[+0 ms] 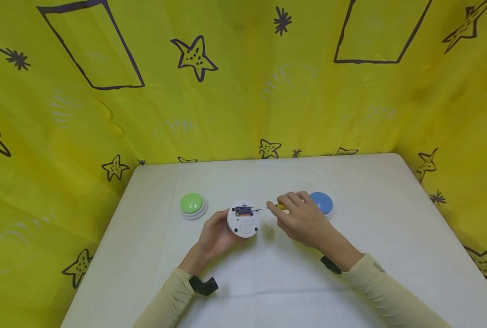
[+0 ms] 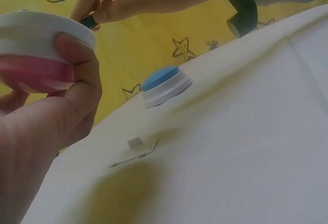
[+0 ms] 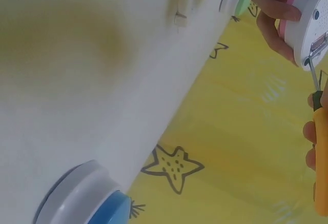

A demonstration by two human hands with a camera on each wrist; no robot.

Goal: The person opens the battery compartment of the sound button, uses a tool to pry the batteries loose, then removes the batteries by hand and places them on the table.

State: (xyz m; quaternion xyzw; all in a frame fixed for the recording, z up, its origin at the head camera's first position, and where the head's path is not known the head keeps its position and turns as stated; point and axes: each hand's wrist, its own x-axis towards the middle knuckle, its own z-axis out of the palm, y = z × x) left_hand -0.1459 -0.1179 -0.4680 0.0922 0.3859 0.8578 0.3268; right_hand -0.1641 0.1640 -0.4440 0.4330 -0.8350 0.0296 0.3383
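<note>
My left hand grips a round push button with a white base and pink dome, turned so its underside faces up. In that underside the battery compartment lies uncovered, with batteries inside, beside a patch of speaker holes. My right hand holds a screwdriver by its orange and black handle. Its metal shaft reaches across to the button, the tip right at the compartment's end. Below the hands, a small pale square piece and a thin bent strip lie on the table.
A green-topped button stands to the left on the white table. On the right, a blue-topped button sits just behind the right hand. Yellow patterned curtain encloses the table at the back and sides.
</note>
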